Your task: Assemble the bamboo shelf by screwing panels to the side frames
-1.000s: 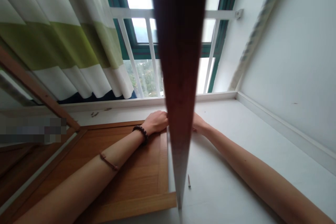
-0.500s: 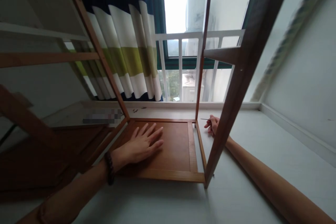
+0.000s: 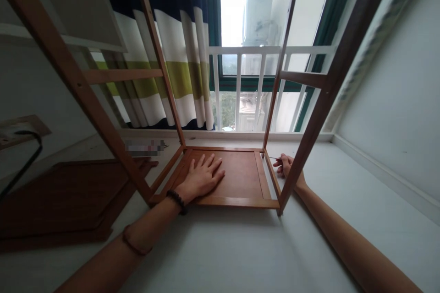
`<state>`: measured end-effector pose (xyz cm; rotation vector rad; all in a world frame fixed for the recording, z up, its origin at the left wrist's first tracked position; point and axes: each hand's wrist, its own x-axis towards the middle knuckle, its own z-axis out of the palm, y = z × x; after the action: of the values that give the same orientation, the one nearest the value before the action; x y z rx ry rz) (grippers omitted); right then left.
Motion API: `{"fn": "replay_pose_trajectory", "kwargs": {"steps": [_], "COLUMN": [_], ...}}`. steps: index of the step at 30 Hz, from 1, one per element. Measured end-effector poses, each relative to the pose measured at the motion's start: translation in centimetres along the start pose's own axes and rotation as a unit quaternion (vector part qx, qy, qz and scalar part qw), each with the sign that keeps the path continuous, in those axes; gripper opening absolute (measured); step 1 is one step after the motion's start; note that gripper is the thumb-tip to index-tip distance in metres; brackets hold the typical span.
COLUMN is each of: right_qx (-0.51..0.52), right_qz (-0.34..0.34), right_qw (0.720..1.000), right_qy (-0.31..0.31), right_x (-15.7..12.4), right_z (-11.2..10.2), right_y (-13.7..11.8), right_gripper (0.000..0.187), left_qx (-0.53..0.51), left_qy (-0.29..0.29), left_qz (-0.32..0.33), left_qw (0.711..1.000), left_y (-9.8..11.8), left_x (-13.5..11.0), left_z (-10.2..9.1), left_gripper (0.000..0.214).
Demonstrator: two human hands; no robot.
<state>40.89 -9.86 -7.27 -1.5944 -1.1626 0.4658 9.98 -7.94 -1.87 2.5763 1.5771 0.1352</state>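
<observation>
My left hand (image 3: 204, 177) lies flat with fingers spread on the reddish-brown wooden panel (image 3: 242, 174) at the bottom of a wooden frame. Outside the frame's right side, my right hand (image 3: 284, 166) pinches a thin, dark rod-like tool (image 3: 274, 158), perhaps a hex key. The tool's tip points left, towards the far right post (image 3: 275, 96) near its foot; whether it touches a bolt there is too small to tell. The near right post (image 3: 309, 132) stands in front of part of my right wrist. A gap runs between the panel and the right bottom rail (image 3: 272, 176).
More brown wooden boards (image 3: 68, 197) lie on the white floor (image 3: 220, 247) at left. A black cable (image 3: 32, 160) hangs from a wall socket (image 3: 20, 132). Behind the frame are a striped curtain (image 3: 185, 78) and a white window railing (image 3: 239, 87).
The view has drawn back and shifted, so more of the frame's left posts shows. My left hand stays flat on the panel; my right hand still holds the thin tool beside the frame.
</observation>
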Motion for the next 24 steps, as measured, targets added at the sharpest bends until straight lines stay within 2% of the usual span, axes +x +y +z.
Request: {"fn": "replay_pose_trajectory", "kwargs": {"steps": [5,7,9,11,15,21,24], "right_qx": [0.103,0.096,0.039,-0.075,-0.243,-0.308,-0.317], "right_qz": [0.032,0.033,0.017,-0.028,-0.104,-0.09,-0.08], "right_qw": [0.994,0.995,0.999,0.997,0.964,0.947,0.945], "right_qy": [-0.014,-0.013,0.001,0.008,-0.018,-0.013,-0.026], "right_x": [-1.8,-1.9,-1.9,-2.0,-2.7,-2.9,-2.5], "right_z": [-0.4,-0.4,-0.5,-0.9,-2.2,-2.9,-2.7], "right_y": [0.2,0.3,0.3,0.1,-0.3,-0.1,0.1], "right_gripper": [0.042,0.039,0.038,0.038,0.031,0.03,0.028], "left_qx": [-0.013,-0.011,-0.009,-0.008,-0.001,0.007,0.009], "left_qy": [-0.016,-0.005,0.004,0.004,-0.005,-0.051,-0.025], "left_qz": [0.044,0.054,0.061,0.071,0.085,0.081,0.063], "left_qw": [0.999,0.998,0.998,0.997,0.996,0.995,0.998], "left_y": [0.0,-0.2,-0.4,-0.6,-1.2,-1.3,-0.1], "left_x": [-2.9,-3.5,-3.3,-2.6,-1.0,1.0,2.8], "left_z": [0.2,0.5,0.7,0.7,0.7,-0.9,-1.5], "left_gripper": [0.063,0.062,0.063,0.064,0.064,0.065,0.068]}}
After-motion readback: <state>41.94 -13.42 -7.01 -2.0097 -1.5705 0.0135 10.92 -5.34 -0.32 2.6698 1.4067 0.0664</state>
